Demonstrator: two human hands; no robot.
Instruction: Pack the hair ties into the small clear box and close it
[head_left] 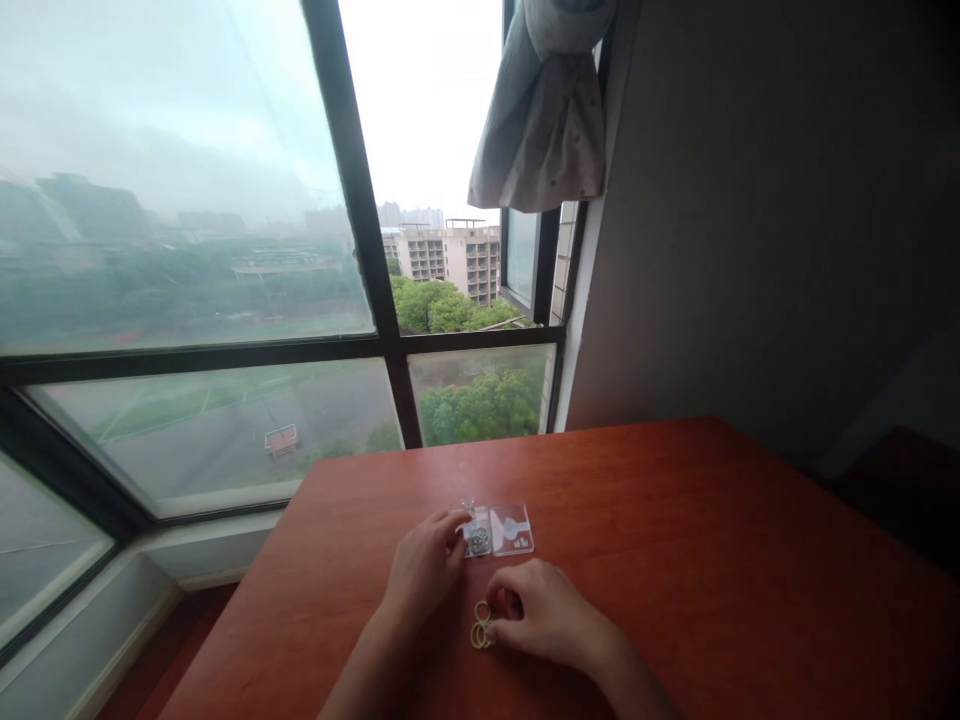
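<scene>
A clear square plastic case [512,530] lies opened flat on the table, with a pale printed shape in its right half. Small shiny round pieces [478,540] sit in the left half. The fingers of my left hand [425,562] are closed at that half's left edge, partly covering it. A small clear piece [468,504] shows just past those fingertips. Several thin yellowish rings [481,632] overlap nearer to me. My right hand [551,612] is curled beside them, its thumb and index fingertips at the rings' right side. Its other fingers are tucked out of sight.
The reddish-brown wooden table [675,560] reaches to the window wall. Dark window frames [390,350] stand beyond its far and left edges. A knotted curtain [551,130] hangs above the far edge. A plain wall [750,220] rises at the right.
</scene>
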